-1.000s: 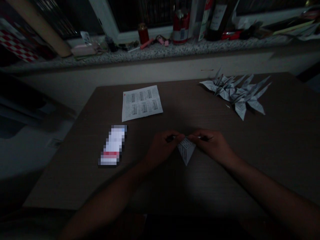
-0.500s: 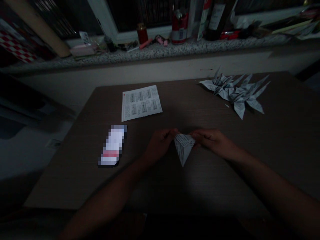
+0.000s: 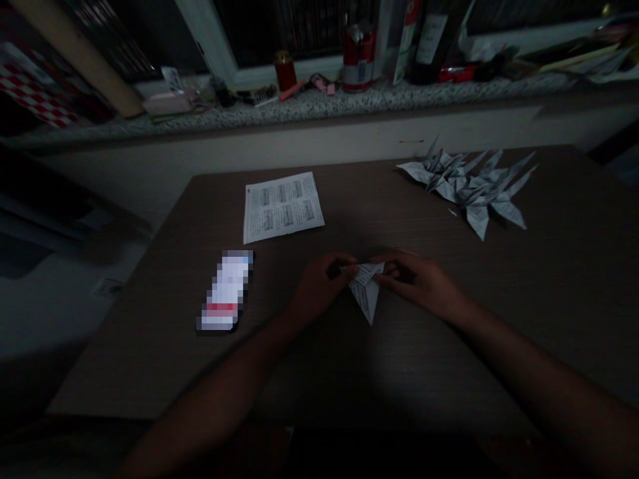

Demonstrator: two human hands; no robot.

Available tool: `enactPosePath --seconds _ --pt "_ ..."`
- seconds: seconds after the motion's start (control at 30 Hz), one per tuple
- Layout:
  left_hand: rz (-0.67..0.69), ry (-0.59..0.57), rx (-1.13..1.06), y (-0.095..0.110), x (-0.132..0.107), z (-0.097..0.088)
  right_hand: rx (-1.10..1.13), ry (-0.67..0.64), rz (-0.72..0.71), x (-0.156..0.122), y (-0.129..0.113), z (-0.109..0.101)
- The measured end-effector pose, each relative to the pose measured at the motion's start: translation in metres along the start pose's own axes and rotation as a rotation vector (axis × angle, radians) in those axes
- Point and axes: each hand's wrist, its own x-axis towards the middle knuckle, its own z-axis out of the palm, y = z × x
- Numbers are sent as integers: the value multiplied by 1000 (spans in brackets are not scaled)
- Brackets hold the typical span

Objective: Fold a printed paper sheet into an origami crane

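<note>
Folded paper triangle (image 3: 368, 293) pinched at mid-table (image 3: 449, 346), point toward the person.
Left hand (image 3: 319, 287) and right hand (image 3: 417, 279) each pinch a top corner; it looks narrower than before, with the hands closer together.

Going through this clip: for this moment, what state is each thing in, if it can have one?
folded paper: folded into a triangle pointing at the person, top edge pinched by both hands.
left hand: closed on the paper's left corner.
right hand: closed on its right corner.
printed sheet: unfolded, lying flat on the table.
paper cranes: fully folded, heaped at the far right.
red can: upright on the ledge.
</note>
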Motion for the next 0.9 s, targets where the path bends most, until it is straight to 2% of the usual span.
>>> enactPosePath --seconds 0.17,0.3,0.4,0.57,0.9 --pt "58 37 89 -1 -3 0 -101 29 -58 3 6 -1" --pt "214 60 263 -3 -4 -1 -188 44 -29 5 11 -2" --pt "302 29 375 -6 -4 0 -204 45 -35 6 12 -2" --pt "293 2 477 -11 -4 2 -197 77 -83 8 14 -3" --pt "298 -28 587 -10 -4 3 -306 112 -38 10 13 1"
